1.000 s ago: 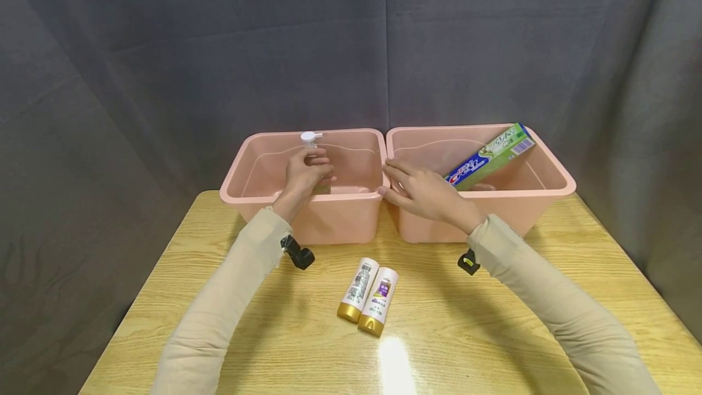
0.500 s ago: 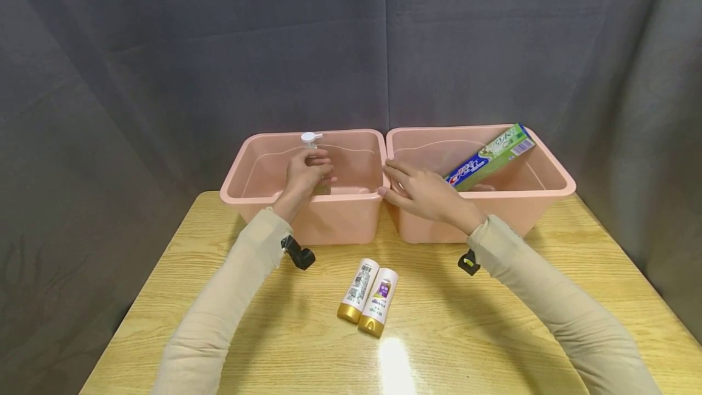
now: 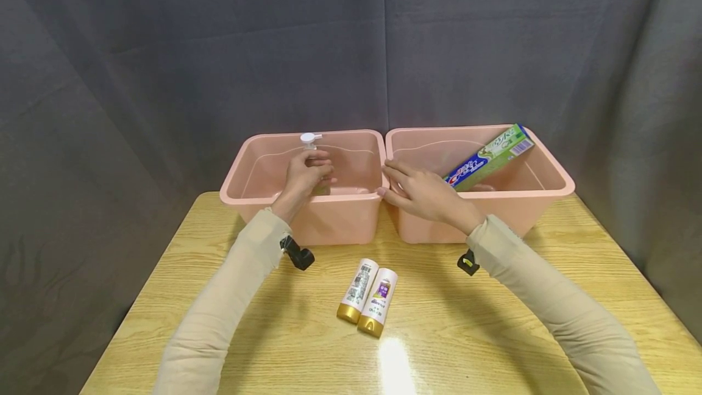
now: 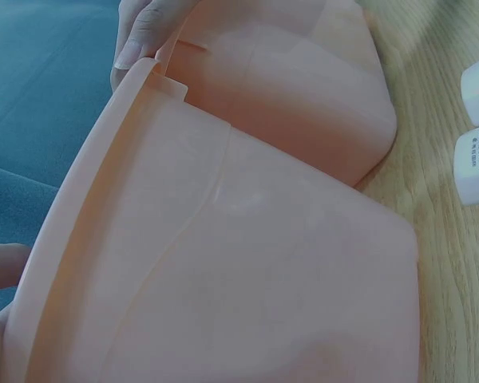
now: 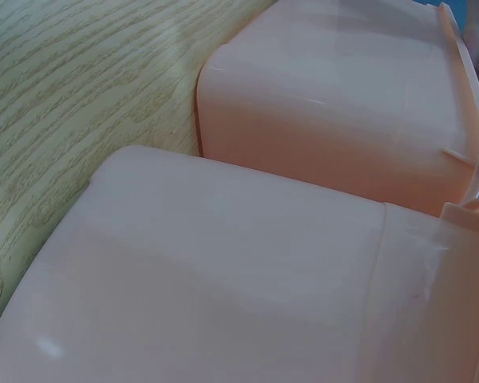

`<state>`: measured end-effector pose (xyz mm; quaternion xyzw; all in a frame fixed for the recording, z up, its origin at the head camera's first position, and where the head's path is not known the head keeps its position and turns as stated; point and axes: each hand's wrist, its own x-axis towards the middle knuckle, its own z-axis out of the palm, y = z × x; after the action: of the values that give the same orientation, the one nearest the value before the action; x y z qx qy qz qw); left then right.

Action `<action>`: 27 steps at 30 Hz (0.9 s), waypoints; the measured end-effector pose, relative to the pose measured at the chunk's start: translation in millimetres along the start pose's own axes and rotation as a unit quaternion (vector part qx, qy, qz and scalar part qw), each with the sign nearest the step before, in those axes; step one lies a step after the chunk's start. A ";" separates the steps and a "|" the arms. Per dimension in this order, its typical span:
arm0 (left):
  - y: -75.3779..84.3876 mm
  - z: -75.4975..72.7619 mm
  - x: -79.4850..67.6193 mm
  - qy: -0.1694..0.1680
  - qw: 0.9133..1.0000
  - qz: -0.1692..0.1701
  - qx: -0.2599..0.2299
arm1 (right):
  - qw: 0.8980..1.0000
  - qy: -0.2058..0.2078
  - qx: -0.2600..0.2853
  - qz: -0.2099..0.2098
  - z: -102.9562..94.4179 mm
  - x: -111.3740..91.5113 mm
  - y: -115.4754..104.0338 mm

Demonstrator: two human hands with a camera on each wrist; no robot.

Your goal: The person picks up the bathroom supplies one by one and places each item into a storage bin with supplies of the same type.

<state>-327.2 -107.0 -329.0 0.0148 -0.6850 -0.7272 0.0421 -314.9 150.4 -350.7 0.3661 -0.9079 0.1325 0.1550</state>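
Observation:
My left hand [image 3: 307,175] hangs over the front rim of the left pink bin [image 3: 334,224], fingers loosely bent inside it. Behind those fingers stands a bottle with a white pump top [image 3: 309,138]; its body is mostly hidden, and I cannot tell whether they touch. At the neighbouring corners of the two bins, my right hand [image 3: 425,197] rests on the rims with fingers spread. The right pink bin [image 3: 515,212] holds a green and blue Crest toothpaste box [image 3: 488,157], leaning up to its far right corner.
Two white bottles with gold caps, a left one [image 3: 358,290] and a right one [image 3: 378,302], lie side by side in front of the bins on the wooden table [image 3: 439,334]. A dark grey curtain [image 3: 329,47] hangs behind.

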 end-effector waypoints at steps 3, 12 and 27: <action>-0.4 -0.5 -0.1 -0.002 1.000 0.000 -0.004 | 1.000 -0.002 0.001 0.005 0.5 -0.2 0.2; -0.9 -1.1 0.1 -0.004 1.000 -0.001 0.001 | 1.000 -0.003 0.000 0.003 -0.5 -0.6 -0.3; -1.9 -0.2 -0.1 -0.009 1.000 0.016 0.009 | 1.000 0.005 -0.005 -0.009 1.2 0.2 1.0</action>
<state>-327.1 -107.1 -330.9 -0.0027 -0.6919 -0.7204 0.0471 -316.0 150.5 -351.9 0.3725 -0.9046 0.1283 0.1630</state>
